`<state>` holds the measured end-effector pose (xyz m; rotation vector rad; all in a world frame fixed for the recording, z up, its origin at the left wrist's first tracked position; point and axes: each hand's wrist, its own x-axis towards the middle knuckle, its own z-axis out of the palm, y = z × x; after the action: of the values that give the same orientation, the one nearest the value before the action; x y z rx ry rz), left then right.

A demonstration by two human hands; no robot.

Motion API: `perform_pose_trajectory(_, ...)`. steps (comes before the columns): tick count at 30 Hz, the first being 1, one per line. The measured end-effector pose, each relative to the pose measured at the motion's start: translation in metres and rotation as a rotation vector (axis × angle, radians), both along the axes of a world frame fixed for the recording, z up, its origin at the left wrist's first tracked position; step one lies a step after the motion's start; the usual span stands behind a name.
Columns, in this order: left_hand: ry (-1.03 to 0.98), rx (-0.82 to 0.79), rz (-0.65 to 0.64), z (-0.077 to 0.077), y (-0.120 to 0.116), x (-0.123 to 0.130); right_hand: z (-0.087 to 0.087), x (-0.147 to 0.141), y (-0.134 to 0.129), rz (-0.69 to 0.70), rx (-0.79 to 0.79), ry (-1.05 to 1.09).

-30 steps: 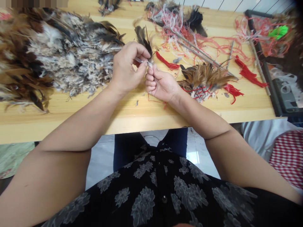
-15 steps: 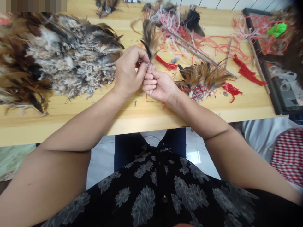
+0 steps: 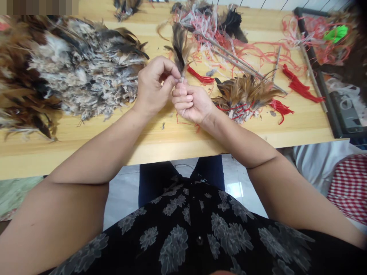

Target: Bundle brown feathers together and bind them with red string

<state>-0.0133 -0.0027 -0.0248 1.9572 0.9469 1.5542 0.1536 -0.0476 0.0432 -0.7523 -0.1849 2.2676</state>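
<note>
A small bunch of dark and brown feathers (image 3: 180, 47) stands up between my hands, its lower end pinched in my fingers. My left hand (image 3: 156, 84) is closed, thumb and forefinger pressed together at the base of the feathers. From the other side my right hand (image 3: 193, 99) grips the same base, its fingers curled in. Fingertips hide the quill ends, and I cannot make out whether thread is wound there. Right of my hands lie a bundle of brown feathers (image 3: 248, 93) tied with red string and a bunch of red strands (image 3: 200, 75).
A large heap of grey and brown feathers (image 3: 86, 68) covers the table's left side. Thin sticks (image 3: 237, 61) lie among pink and white plastic strips (image 3: 206, 25) at the back. At the right stands a dark-edged tray (image 3: 327, 103) holding strips and a phone (image 3: 348, 110).
The feathers in my fingers have turned a little, with a dark one now in front. My left hand has shifted slightly left, and its thumb and forefinger form a wider loop.
</note>
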Motion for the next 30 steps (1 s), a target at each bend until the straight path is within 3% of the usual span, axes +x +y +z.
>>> perform_pose_trajectory(6, -0.098, -0.183, -0.027, -0.003, 0.009, 0.003, 0.007, 0.001, -0.004, -0.007, -0.119, 0.110)
perform_pose_trajectory(12, -0.149, -0.351, -0.018, 0.007, 0.000, 0.004, 0.014, 0.000, -0.007, -0.038, -0.117, 0.067)
perform_pose_trajectory(19, -0.116, -0.241, 0.064, 0.018, -0.009, 0.005, 0.011, -0.004, -0.005, -0.072, -0.008, -0.063)
perform_pose_trajectory(23, -0.100, -0.320, 0.027, 0.025, -0.014, 0.005, 0.009, -0.005, -0.006, -0.037, 0.063, -0.185)
perform_pose_trajectory(28, 0.083, -0.213, 0.081, 0.030, -0.019, 0.002, 0.008, -0.004, -0.007, 0.038, 0.163, -0.341)
perform_pose_trajectory(30, 0.117, -0.238, 0.107, 0.034, -0.020, 0.000, 0.007, -0.005, -0.009, 0.069, 0.209, -0.424)
